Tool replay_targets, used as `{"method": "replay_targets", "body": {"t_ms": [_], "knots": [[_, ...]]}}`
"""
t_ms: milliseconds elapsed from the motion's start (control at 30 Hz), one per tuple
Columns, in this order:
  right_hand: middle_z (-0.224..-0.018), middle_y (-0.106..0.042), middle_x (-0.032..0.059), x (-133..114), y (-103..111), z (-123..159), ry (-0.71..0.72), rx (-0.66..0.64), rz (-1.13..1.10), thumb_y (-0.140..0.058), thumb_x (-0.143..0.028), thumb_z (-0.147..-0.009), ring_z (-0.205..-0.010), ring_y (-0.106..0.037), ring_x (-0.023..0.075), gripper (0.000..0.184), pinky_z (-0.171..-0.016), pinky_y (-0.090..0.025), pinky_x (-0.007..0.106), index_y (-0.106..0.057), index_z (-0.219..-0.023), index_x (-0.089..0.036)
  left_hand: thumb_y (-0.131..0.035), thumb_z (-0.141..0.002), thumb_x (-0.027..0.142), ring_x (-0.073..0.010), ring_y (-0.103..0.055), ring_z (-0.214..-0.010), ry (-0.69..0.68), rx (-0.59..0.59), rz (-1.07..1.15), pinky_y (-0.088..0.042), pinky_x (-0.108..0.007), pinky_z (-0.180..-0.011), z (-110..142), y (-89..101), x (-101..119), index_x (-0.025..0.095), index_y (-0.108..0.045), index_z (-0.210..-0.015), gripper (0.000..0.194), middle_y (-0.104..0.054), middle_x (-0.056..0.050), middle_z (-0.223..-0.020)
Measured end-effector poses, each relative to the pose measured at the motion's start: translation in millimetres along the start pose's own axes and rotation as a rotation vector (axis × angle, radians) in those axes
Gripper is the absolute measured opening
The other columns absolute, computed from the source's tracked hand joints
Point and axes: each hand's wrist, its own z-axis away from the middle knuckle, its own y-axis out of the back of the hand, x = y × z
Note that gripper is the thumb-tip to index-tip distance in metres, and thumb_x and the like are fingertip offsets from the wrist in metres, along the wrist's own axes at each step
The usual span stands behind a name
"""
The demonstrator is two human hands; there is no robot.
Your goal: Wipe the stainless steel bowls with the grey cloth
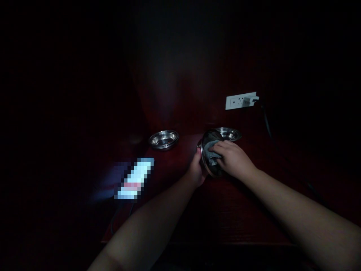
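Note:
In the middle of the head view, a round, shiny metal lid [212, 134] is held tilted on its edge above the red surface. A small knob-like part shows on its back. My left hand [197, 171] grips it from behind and below, the fingers partly hidden by it. A grey-green cloth [212, 152] is bunched against the lid's inner face. Over that cloth my right hand [235, 158] is closed, pressing it to the metal; the fingertips are partly out of sight.
Shallow steel bowls [164, 139], seemingly stacked, stand to the left. Another steel dish [229, 133] lies behind the lid. A lit, blurred-out screen [135, 178] is at the left. A white socket [241, 101] holds a plug with a dark cable [266, 120]. The surroundings are very dark.

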Motion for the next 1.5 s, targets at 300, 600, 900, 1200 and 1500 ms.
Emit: {"method": "replay_targets", "body": {"t_ms": [300,600,900,1200,1500], "knots": [[-0.079,-0.063,0.0038,-6.0,5.4,1.1,0.049,-0.238,-0.474,-0.051,-0.011,-0.076,-0.074,-0.058,0.0176,0.010,-0.072,-0.047,0.032,-0.057,-0.079,-0.018,-0.064,-0.066,0.066,-0.0309,-0.062,-0.108,0.008,0.043,-0.057,-0.045,-0.044,-0.096,-2.3,5.2,-3.1,0.015,-0.067,-0.101,0.062,-0.072,-0.011,-0.096],[-0.076,-0.059,0.0017,-20.4,2.1,5.5,0.027,-0.021,-0.704,-0.051,-0.007,-0.069,-0.072,-0.057,0.0172,0.018,-0.069,-0.049,0.032,-0.055,-0.081,-0.020,-0.058,-0.068,0.070,-0.0333,-0.059,-0.114,0.041,-0.014,-0.029,-0.039,-0.047,-0.104,0.1,1.1,-1.2,0.015,-0.069,-0.101,0.065,-0.071,-0.013,-0.104],[-0.121,-0.060,0.0098,0.6,-3.7,1.7,0.040,0.087,-0.222,-0.050,-0.002,-0.069,-0.112,-0.052,0.0274,0.047,-0.097,-0.042,0.045,-0.059,-0.112,-0.020,-0.056,-0.072,0.068,-0.0327,-0.062,-0.107,0.062,0.018,-0.022,-0.046,-0.048,-0.092,-3.0,5.6,-7.4,0.019,-0.065,-0.109,0.062,-0.070,-0.011,-0.104],[-0.093,-0.065,0.0068,4.8,-5.4,2.7,0.017,-0.097,-0.243,-0.053,-0.004,-0.066,-0.091,-0.055,0.0241,0.026,-0.083,-0.045,0.040,-0.059,-0.085,-0.020,-0.062,-0.071,0.061,-0.0266,-0.067,-0.094,-0.065,0.047,-0.078,-0.050,-0.040,-0.081,-7.1,11.0,-9.6,0.019,-0.062,-0.110,0.057,-0.071,-0.008,-0.098],[-0.075,-0.056,0.0013,-8.3,4.7,1.1,0.078,-0.258,-0.668,-0.049,-0.006,-0.070,-0.069,-0.053,0.0153,0.014,-0.065,-0.044,0.029,-0.054,-0.073,-0.019,-0.065,-0.068,0.063,-0.0292,-0.064,-0.103,-0.070,0.022,-0.067,-0.047,-0.043,-0.091,-3.8,6.0,-6.6,0.018,-0.062,-0.112,0.063,-0.070,-0.009,-0.103]]}}
